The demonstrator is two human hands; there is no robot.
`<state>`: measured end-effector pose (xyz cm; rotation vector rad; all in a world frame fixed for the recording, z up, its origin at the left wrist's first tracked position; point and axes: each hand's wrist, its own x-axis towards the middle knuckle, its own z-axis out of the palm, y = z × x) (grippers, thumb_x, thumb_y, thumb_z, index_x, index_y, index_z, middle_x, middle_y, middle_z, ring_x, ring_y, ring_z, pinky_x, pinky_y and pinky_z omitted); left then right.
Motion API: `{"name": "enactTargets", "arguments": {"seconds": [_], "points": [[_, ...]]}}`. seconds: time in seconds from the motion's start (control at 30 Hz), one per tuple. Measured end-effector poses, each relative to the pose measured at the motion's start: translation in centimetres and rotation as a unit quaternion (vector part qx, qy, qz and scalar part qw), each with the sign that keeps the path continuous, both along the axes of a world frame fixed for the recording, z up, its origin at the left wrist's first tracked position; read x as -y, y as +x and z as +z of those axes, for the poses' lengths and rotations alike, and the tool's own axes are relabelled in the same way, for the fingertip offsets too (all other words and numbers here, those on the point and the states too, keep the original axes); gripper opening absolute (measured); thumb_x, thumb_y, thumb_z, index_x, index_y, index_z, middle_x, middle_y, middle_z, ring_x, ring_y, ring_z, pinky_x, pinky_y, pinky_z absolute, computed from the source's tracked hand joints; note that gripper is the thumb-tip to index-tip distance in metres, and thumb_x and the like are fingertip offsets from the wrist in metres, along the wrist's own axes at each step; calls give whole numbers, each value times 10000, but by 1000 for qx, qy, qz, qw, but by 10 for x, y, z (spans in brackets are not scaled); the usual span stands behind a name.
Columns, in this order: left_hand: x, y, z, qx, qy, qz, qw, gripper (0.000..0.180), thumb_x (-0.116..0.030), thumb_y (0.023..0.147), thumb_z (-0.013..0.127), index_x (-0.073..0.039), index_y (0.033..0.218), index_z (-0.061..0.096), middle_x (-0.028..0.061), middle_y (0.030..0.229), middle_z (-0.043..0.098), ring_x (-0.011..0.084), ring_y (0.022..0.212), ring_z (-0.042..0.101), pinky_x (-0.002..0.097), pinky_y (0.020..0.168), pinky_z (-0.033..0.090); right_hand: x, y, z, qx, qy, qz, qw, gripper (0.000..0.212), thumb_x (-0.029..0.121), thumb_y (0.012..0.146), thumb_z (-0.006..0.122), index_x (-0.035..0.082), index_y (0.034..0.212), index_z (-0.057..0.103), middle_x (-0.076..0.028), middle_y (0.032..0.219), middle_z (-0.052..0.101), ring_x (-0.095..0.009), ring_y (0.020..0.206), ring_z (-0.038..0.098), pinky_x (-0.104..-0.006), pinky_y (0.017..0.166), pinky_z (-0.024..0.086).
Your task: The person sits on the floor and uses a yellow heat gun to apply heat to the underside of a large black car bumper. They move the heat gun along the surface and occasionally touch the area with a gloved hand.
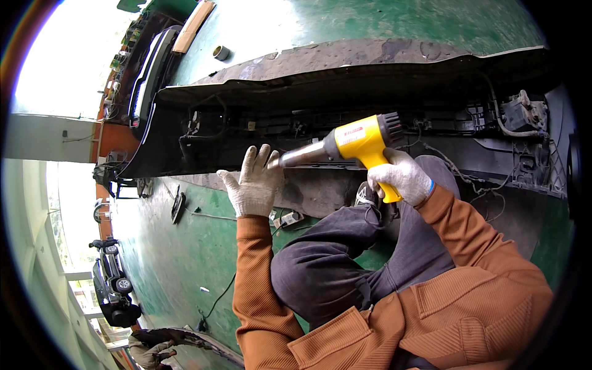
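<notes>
My right hand (404,177), in a pale knit glove, is wrapped round the grip of a yellow heat gun (357,140). The heat gun has a black ribbed rear cap, and its metal nozzle points left. By the nozzle's tip my left hand (256,190), gloved too, is raised with fingers spread and nothing in it. Whether fingers and nozzle touch, I cannot tell. Beyond both hands a long black car bumper (161,139) lies with its hollow inner side showing. Brackets, wiring and a dusty box-like part (524,114) sit inside it, the box toward the right end.
A grey mat (370,52) lies under the bumper on the green floor. A power strip (288,219) and a cable (222,296) are beside my left forearm. Another bumper (148,80), a wooden board (192,28) and a roll (221,53) are at far left. Another person crouches lower left.
</notes>
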<state>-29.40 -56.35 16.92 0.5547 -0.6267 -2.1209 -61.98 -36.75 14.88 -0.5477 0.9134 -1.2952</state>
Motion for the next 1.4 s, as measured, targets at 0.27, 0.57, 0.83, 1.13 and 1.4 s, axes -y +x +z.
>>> {"name": "enactTargets", "arguments": {"seconds": [0.27, 0.57, 0.83, 1.13, 1.4], "points": [[5, 2, -5, -12, -24, -52, 998, 1051, -892, 991, 269, -72, 1601, 512, 221, 1665, 473, 425, 1475, 481, 603, 1254, 329, 3, 0, 3, -15, -11, 5, 1000, 364, 168, 954, 675, -54, 1236, 614, -91, 895, 682, -146, 729, 675, -278, 669, 585], [1, -13, -2, 324, -176, -3, 930, 1117, -945, 950, 242, -130, 1709, 326, 210, 1686, 441, 370, 1520, 445, 566, 1293, 265, 4, 5, 7, -19, 1, -29, 999, 313, 182, 971, 696, -4, 1216, 636, -77, 903, 676, -138, 733, 663, -289, 669, 580], [3, -15, -3, 477, -302, -32, 825, 1197, -985, 911, 191, -128, 1745, 236, 222, 1676, 461, 366, 1560, 418, 530, 1306, 246, 3, 0, 14, -26, 4, -29, 999, 289, 179, 984, 694, 3, 1206, 635, -68, 891, 661, -135, 747, 661, -295, 681, 579], [5, -13, -3, 508, -382, -65, 769, 1173, -952, 942, 185, -96, 1743, 232, 213, 1675, 467, 336, 1577, 403, 496, 1317, 231, 10, -2, 16, -22, 11, -59, 998, 314, 176, 971, 663, -20, 1214, 632, -79, 887, 676, -129, 699, 660, -268, 662, 575], [-2, -19, 14, 654, -524, -72, 541, 955, -446, 979, 769, -32, 1705, 307, 229, 1704, 414, 336, 1596, 374, 434, 1314, 276, 13, -17, 5, -6, 8, -94, 996, 363, 222, 962, 684, -28, 1222, 642, -53, 867, 660, -123, 700, 648, -271, 640, 564]]}}
